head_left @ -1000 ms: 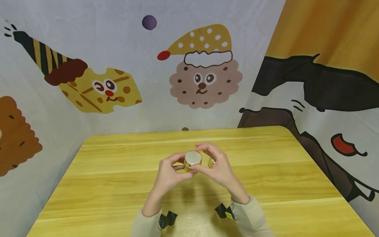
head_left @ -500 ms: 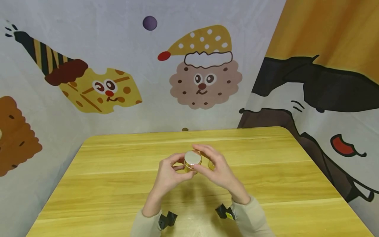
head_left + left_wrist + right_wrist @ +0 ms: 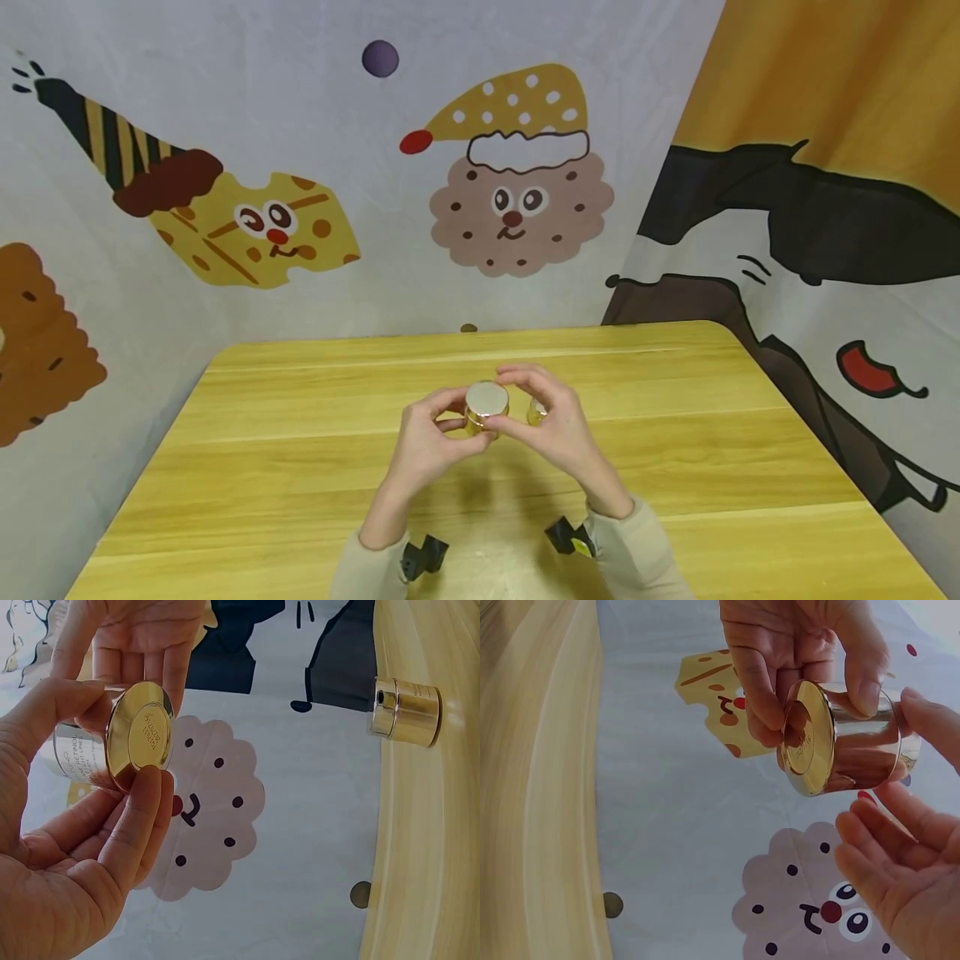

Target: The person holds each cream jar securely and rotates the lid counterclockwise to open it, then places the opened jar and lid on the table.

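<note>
A shiny gold cream jar (image 3: 475, 427) with a pale flat-topped lid (image 3: 487, 398) is held upright above the table. My left hand (image 3: 427, 437) grips its body, thumb on the near side and fingers behind. In the left wrist view, small print covers the jar's gold base (image 3: 150, 739). My right hand (image 3: 558, 421) is at the lid, thumb on its near edge and index finger curved by its far side. The right wrist view shows the right thumb (image 3: 930, 720) against the lid end. Whether the lid is loose I cannot tell.
A second, smaller-looking gold jar (image 3: 409, 712) stands on the wooden table (image 3: 262, 467), partly hidden behind the right hand in the head view. A cartoon-printed cloth (image 3: 375, 167) hangs behind the table. Black camera mounts (image 3: 424, 557) sit at both wrists.
The right fingers first close in toward the lid's far side, then draw back to the right, uncovering more of the second jar. The held jar shifts very slightly left; the left hand stays nearly still.
</note>
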`<state>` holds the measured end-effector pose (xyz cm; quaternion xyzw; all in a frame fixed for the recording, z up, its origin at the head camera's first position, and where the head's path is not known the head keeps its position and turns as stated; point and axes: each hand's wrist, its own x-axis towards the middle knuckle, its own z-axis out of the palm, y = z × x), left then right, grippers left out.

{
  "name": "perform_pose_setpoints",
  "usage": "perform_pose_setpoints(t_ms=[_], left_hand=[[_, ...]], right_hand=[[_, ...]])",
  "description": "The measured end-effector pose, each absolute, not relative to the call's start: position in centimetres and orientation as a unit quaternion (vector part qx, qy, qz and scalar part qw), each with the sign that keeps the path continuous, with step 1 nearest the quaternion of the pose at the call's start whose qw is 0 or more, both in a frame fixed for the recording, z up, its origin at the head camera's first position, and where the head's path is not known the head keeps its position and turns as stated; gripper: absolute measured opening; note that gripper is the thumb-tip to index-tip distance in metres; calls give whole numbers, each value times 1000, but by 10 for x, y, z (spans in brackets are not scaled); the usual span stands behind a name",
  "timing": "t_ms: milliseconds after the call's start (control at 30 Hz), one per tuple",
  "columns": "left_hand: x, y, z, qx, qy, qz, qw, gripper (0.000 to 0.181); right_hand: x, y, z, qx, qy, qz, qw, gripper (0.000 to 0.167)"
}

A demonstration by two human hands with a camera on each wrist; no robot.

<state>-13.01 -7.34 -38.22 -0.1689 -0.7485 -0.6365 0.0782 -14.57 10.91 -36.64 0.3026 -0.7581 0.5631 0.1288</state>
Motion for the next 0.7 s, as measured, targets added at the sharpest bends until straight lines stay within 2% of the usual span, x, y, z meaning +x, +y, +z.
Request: perform_pose_setpoints(t_ms=[300, 467, 700], left_hand=[[-130, -74, -383, -163, -746, -642, 76, 43], [-130, -74, -384, -160, -747, -640, 77, 42], [-132, -74, -384, -157, -746, -642, 75, 42]], right_hand=[[-148, 111, -369, 357, -748, 550, 104, 42], [-147, 110, -369, 314, -762, 553, 123, 47], [-147, 109, -368, 296, -758, 565, 140, 37]])
